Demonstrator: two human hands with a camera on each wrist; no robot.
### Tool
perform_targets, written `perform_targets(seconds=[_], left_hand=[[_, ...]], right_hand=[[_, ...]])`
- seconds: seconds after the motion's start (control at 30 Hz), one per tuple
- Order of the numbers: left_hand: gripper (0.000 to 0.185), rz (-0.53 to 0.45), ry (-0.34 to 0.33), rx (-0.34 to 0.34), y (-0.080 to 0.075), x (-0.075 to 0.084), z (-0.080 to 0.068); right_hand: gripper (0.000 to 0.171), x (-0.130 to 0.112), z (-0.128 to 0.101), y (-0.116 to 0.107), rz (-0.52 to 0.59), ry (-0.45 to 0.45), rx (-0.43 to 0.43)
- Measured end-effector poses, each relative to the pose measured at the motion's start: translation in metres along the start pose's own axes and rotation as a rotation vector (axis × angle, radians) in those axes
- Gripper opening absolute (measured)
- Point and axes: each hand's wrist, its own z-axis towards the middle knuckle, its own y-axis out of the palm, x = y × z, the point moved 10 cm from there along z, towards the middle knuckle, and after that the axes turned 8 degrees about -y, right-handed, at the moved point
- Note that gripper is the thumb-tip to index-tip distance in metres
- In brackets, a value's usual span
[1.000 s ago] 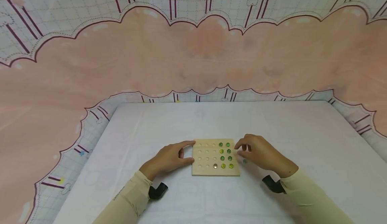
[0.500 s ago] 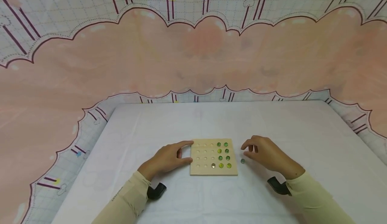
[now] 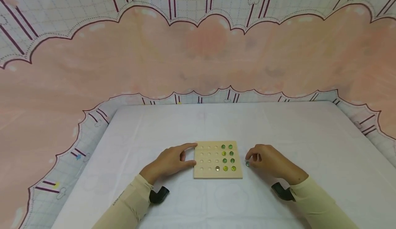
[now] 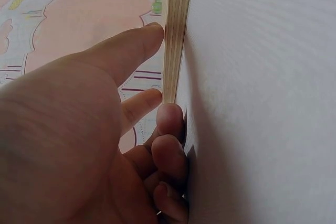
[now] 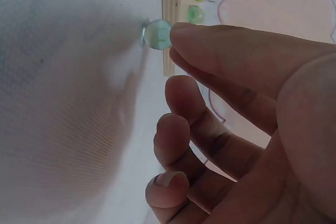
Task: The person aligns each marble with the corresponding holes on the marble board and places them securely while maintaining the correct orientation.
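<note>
A square wooden board [image 3: 205,174] with rows of round hollows lies on the white table. Green and yellow glass marbles fill its two right columns, and one clear marble [image 3: 217,168] sits in the front row. My left hand [image 3: 168,163] rests at the board's left side, its thumb and index fingertips touching the edge, apart from each other. To the right of the board, my right hand [image 3: 267,162] has its thumb and index fingertips at a loose glass marble [image 5: 158,34], seemingly pinching it low at the table. The index fingertip is partly hidden behind the thumb.
A white cloth covers the table [image 3: 198,122]. Behind it hangs a patterned curtain [image 3: 185,60] in pink and white. Each wrist carries a black camera mount [image 3: 159,195] near the sleeve cuff.
My right hand has moved off from the board's right edge and come down to the loose marble, its thumb and index finger drawing together there. The left hand stays at the board's edge.
</note>
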Motion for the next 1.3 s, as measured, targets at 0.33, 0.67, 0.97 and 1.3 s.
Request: perform_targets(seconds=[0.33, 0.67, 0.97, 1.3], left_hand=[[0.064, 0.008, 0.007, 0.003, -0.002, -0.001, 0.000], [0.063, 0.014, 0.003, 0.002, -0.004, 0.000, 0.001], [0.064, 0.012, 0.007, 0.001, -0.004, -0.001, 0.000], [0.064, 0.007, 0.020, -0.010, -0.002, 0.001, 0.001]], right_hand=[[0.016, 0.001, 0.001, 0.006, 0.006, -0.001, -0.014], [0.016, -0.002, 0.002, 0.003, -0.007, -0.003, -0.010], [0.014, -0.017, 0.010, -0.005, -0.033, -0.045, 0.041], [0.013, -0.038, 0.026, 0.007, -0.009, -0.040, 0.023]])
